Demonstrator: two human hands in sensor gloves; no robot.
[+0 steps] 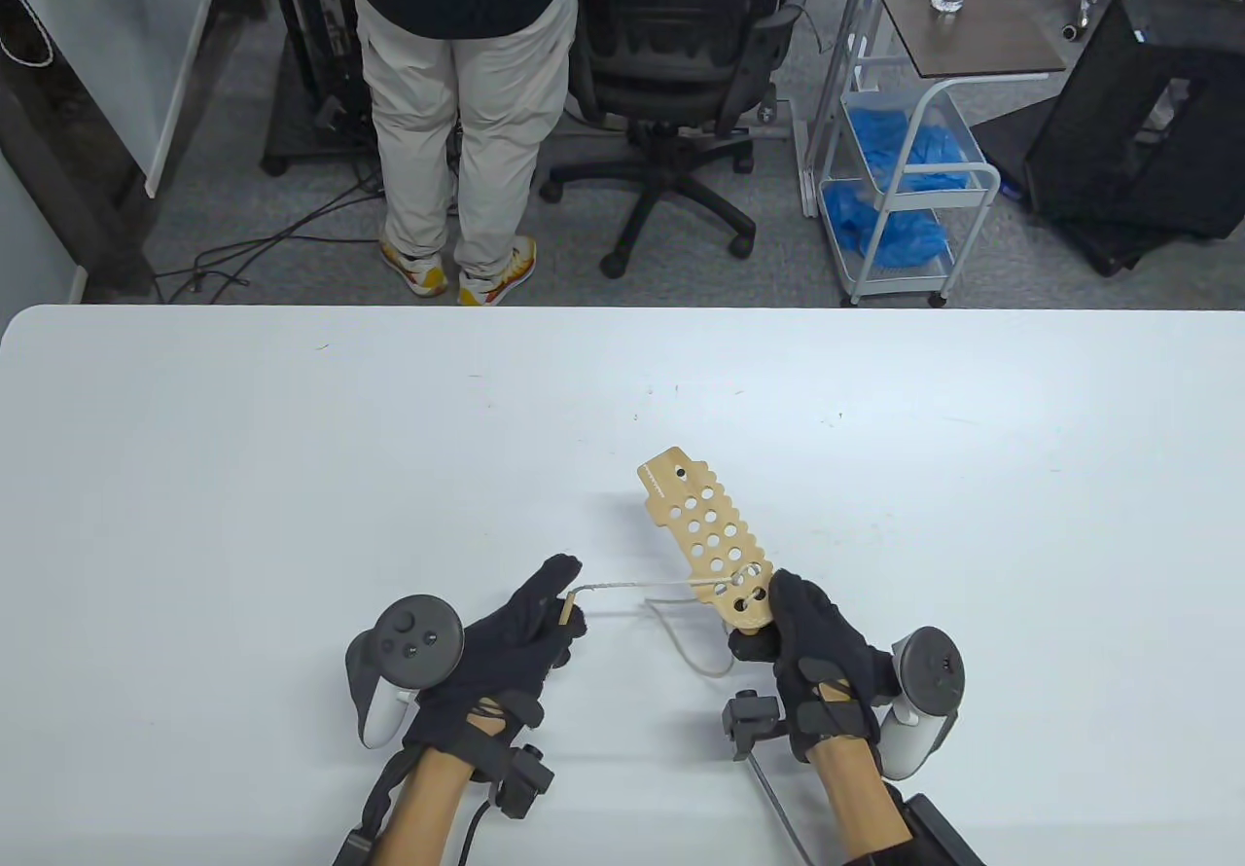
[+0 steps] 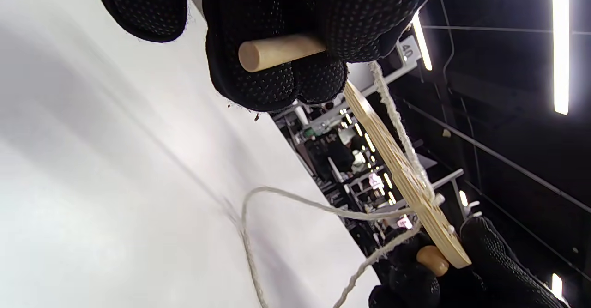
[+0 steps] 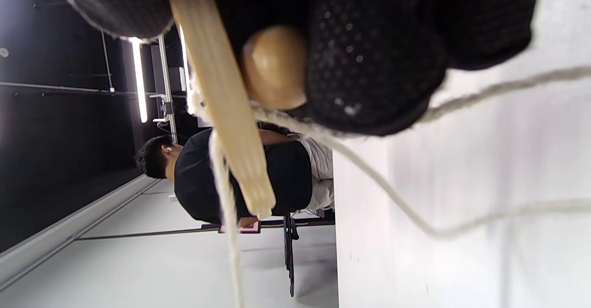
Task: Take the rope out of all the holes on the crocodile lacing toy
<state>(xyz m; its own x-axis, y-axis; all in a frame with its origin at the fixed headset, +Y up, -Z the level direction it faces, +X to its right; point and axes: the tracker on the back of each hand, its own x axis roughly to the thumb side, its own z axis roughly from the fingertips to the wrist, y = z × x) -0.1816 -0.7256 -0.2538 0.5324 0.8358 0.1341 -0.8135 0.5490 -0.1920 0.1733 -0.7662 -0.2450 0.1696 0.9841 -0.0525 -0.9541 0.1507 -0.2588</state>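
My right hand (image 1: 812, 657) is gripping the perforated wooden crocodile board (image 1: 707, 535) while my left hand (image 1: 520, 637) is pinching the white rope's (image 1: 632, 585) wooden needle (image 2: 277, 51) above the white table (image 1: 243, 477).

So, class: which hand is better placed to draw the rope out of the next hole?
Left, probably. The left hand already pinches the rope's wooden tip, while the right hand grips the crocodile board, steadying it.

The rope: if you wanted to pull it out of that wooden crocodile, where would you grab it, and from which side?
Probably by the wooden peg at its end, as the left hand does now: it is stiff and round, so fingers can pinch it, unlike the limp rope. Come from the left, away from the crocodile, whose near end the right hand holds, so the pull runs straight out of the hole.
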